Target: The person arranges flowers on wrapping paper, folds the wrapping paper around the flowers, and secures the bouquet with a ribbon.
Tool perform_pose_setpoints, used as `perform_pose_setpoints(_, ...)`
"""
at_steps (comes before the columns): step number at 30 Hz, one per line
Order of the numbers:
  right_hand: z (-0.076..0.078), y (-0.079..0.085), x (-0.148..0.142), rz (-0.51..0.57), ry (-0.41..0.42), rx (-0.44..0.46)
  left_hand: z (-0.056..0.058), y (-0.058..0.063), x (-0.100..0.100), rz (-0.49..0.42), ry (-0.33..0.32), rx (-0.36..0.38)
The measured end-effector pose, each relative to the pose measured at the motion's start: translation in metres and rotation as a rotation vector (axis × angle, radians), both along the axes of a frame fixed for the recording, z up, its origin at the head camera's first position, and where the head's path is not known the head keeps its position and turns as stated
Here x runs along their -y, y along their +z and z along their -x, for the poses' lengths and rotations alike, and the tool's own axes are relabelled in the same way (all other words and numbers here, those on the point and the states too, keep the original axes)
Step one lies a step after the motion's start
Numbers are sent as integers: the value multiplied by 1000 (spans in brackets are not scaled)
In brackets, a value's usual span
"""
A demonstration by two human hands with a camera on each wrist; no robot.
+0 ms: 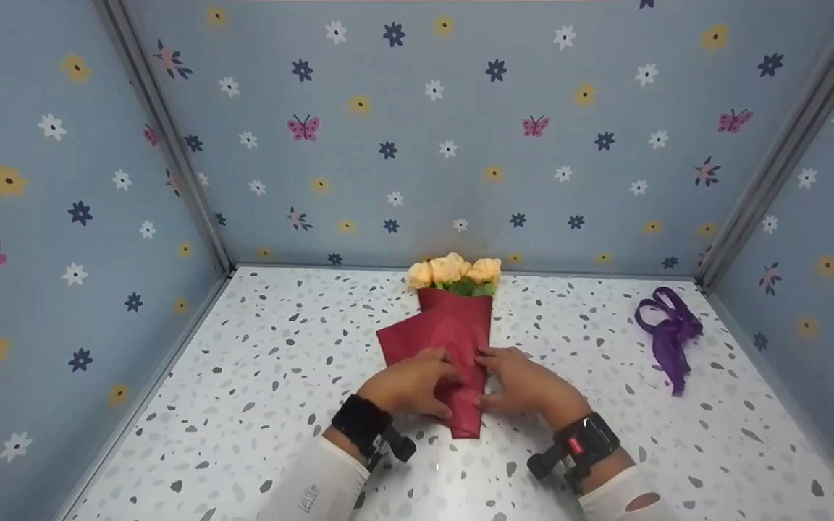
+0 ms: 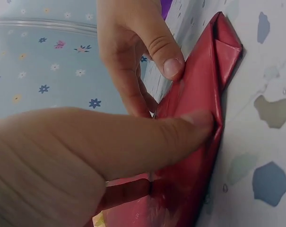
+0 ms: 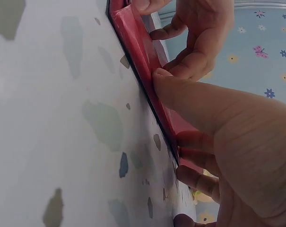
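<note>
A bouquet of peach-yellow flowers [image 1: 453,269] lies on the table, wrapped in dark red wrapping paper [image 1: 460,325] that narrows toward me. My left hand [image 1: 413,383] holds the lower wrap from the left; its thumb [image 2: 197,124] lies at the folded edge and its fingers reach over the top. From the other side my right hand [image 1: 525,380] holds the paper's right edge. In the right wrist view the right thumb [image 3: 173,87] rests on the red paper and the other fingers curl along its edge. The flower stems are hidden inside the wrap.
A bunched purple ribbon [image 1: 670,336] lies on the right of the speckled white table [image 1: 258,376]. Blue flower-patterned panels [image 1: 417,174] enclose the table at the back and both sides. The blossoms lie close to the back panel.
</note>
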State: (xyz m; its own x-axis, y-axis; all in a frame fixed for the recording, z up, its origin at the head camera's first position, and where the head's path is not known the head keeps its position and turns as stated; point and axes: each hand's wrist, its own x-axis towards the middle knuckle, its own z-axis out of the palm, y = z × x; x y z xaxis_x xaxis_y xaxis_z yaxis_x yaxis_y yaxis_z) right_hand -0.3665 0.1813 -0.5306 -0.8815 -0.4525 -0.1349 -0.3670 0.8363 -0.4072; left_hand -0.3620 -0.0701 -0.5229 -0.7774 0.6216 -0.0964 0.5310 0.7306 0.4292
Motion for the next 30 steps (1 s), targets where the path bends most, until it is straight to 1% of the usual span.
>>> perform_pose_setpoints(2,0,0,1,-15,-1,-3,-1,-1,-2,2,16,0)
perform_pose_setpoints(9,-3,-3,2,-67,35,-37,-3,-6,-8,63,39,-78)
perform_pose_setpoints(12,-3,-3,4,-80,38,-47,-3,-6,-8,65,38,-79)
perform_pose_setpoints(17,-2,-1,6,-55,-6,-30,-2,-6,-7,72,14,-45)
perform_pose_setpoints(20,3,-2,7,-30,-35,-34,-2,-6,-7,65,18,-24)
perform_pose_setpoints(23,9,-6,6,-24,-66,-48,-4,-6,-7,56,50,-1)
perform_pose_setpoints(27,22,-10,7,-39,-91,-82,-5,-5,-8,51,92,34)
perform_pose_setpoints(30,33,-11,7,-59,-101,-115,-5,-5,-9,58,94,36)
